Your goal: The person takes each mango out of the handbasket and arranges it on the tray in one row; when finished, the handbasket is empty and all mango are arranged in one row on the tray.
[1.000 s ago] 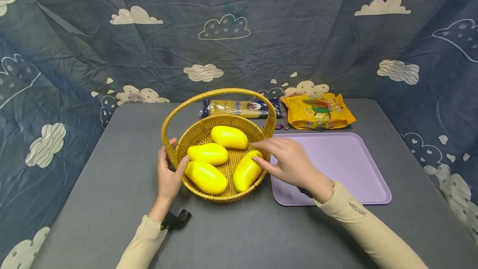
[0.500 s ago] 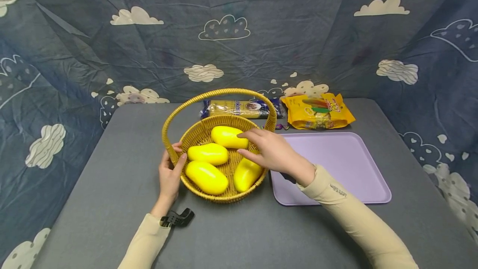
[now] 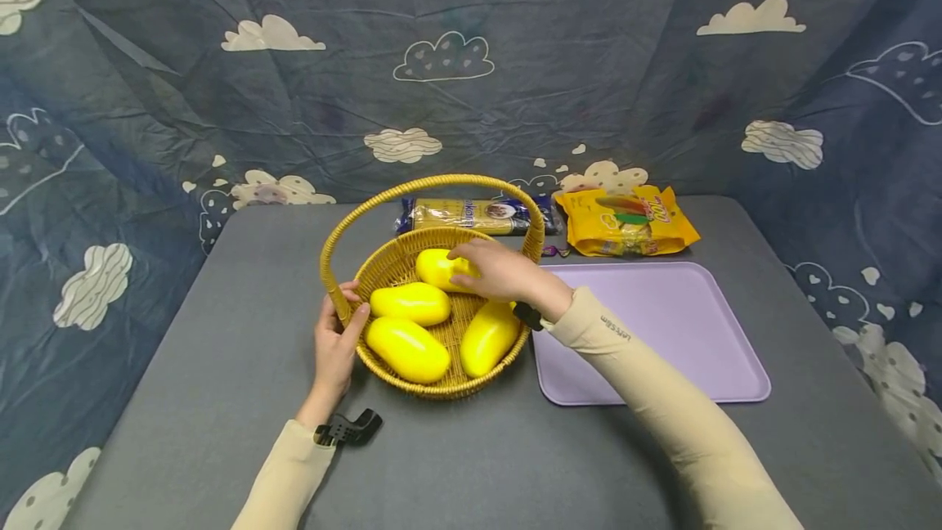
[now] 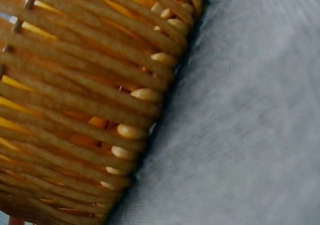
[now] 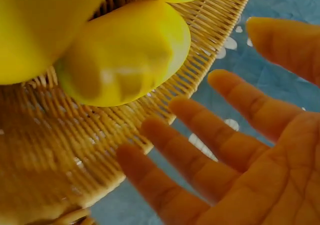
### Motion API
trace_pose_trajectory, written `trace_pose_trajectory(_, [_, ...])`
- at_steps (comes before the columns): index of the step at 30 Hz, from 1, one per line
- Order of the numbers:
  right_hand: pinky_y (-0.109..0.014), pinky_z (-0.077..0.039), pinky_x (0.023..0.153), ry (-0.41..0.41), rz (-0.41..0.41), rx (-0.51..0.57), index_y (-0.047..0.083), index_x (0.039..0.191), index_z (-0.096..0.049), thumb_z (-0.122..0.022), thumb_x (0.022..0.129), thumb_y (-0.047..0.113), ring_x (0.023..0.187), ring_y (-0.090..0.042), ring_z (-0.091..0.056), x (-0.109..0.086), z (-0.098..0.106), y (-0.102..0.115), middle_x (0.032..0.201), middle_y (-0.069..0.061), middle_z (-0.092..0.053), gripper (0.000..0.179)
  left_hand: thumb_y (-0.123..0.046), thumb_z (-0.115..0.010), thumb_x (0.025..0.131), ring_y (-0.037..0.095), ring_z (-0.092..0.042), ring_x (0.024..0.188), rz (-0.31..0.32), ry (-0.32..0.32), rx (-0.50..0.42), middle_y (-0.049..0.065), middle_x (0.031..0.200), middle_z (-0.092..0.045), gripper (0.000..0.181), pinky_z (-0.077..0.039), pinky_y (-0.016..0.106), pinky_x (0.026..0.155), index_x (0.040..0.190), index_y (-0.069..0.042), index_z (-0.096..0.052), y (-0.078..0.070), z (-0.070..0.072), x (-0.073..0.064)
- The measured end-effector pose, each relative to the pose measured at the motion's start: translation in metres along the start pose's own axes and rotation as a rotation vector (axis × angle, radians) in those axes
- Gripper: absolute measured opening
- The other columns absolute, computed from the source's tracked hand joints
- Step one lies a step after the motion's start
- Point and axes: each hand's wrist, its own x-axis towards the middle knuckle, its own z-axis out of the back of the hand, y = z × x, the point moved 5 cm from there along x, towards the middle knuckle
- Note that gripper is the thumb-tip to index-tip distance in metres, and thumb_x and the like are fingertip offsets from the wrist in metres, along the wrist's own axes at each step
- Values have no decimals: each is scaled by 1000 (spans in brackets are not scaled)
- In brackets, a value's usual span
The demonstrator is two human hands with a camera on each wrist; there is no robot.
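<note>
Several smooth yellow mangoes lie in a round woven basket (image 3: 445, 389) with a tall arched handle. My left hand (image 3: 334, 350) holds the basket's left rim at the handle's foot, thumb on the near side. The woven wall (image 4: 90, 100) fills much of the left wrist view, where the hand itself is mostly hidden. My right hand (image 3: 500, 270) reaches over the basket's right side, fingers above the rear mango (image 3: 436, 268) and partly covering it. Its fingers look extended and spread in the right wrist view, beside a mango (image 5: 130, 55). Below that hand lies the right-hand mango (image 3: 487, 342).
A lilac tray (image 3: 662, 334) lies right of the basket on the grey table (image 3: 456, 464). Behind stand a pasta packet (image 3: 471, 216) and a yellow snack bag (image 3: 625, 223), with a small purple-wrapped candy (image 3: 553, 251) nearby. A cloud-print cloth (image 3: 441, 121) hangs behind.
My right hand has moved left and inward, from above the right-hand mango to the rear one. The left hand's fingers have closed in on the basket rim, which has barely moved.
</note>
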Motion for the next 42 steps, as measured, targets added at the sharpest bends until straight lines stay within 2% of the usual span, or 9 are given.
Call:
trace_pose_trajectory(7, [-42, -33, 102, 109, -82, -64, 6, 136, -50, -57, 96, 27, 125, -32, -43, 18, -1, 4, 134, -15, -49, 46, 6, -57, 91, 26, -41, 122, 20, 12, 8, 25, 130, -46, 22, -36, 25, 93, 108, 16, -46, 1, 0, 1])
trace_pose_trajectory(10, [-45, -37, 99, 151, -134, -91, 10, 137, -49, -57, 95, 30, 124, -31, -44, 27, -2, 2, 135, -13, -49, 47, 5, -57, 91, 26, -42, 122, 23, 16, 9, 24, 130, -47, 22, -36, 26, 92, 108, 15, -47, 1, 1, 1])
trace_pose_trajectory(16, [-47, -42, 92, 178, -185, -126, 16, 137, -50, -57, 95, 31, 122, -29, -47, 40, -7, -5, 134, -9, -51, 45, 4, -57, 91, 27, -41, 123, 26, 28, 21, 25, 130, -46, 22, -36, 26, 93, 109, 14, -48, 4, 1, 1])
trace_pose_trajectory(25, [-41, -46, 81, 151, -191, -50, 20, 139, -49, -58, 93, 20, 116, -27, -51, 50, -11, -12, 137, -7, -51, 47, 5, -57, 91, 29, -41, 123, 25, 26, 12, 25, 130, -46, 22, -36, 26, 95, 109, 14, -47, 4, 1, 1])
trace_pose_trajectory(33, [-44, -36, 99, 174, -188, 0, 22, 142, -45, -60, 94, 26, 125, -29, -44, 54, -16, -17, 141, -6, -47, 50, 5, -57, 91, 28, -41, 123, 23, 23, 17, 25, 129, -47, 22, -36, 26, 96, 108, 14, -48, 3, 0, 2])
trace_pose_trajectory(42, [-42, -32, 103, 222, -147, 101, 17, 144, -40, -64, 92, 25, 127, -32, -41, 57, -19, -20, 142, -14, -43, 58, 5, -56, 91, 27, -40, 125, 30, 20, 11, 26, 130, -45, 22, -35, 26, 98, 109, 15, -47, 2, 3, 0])
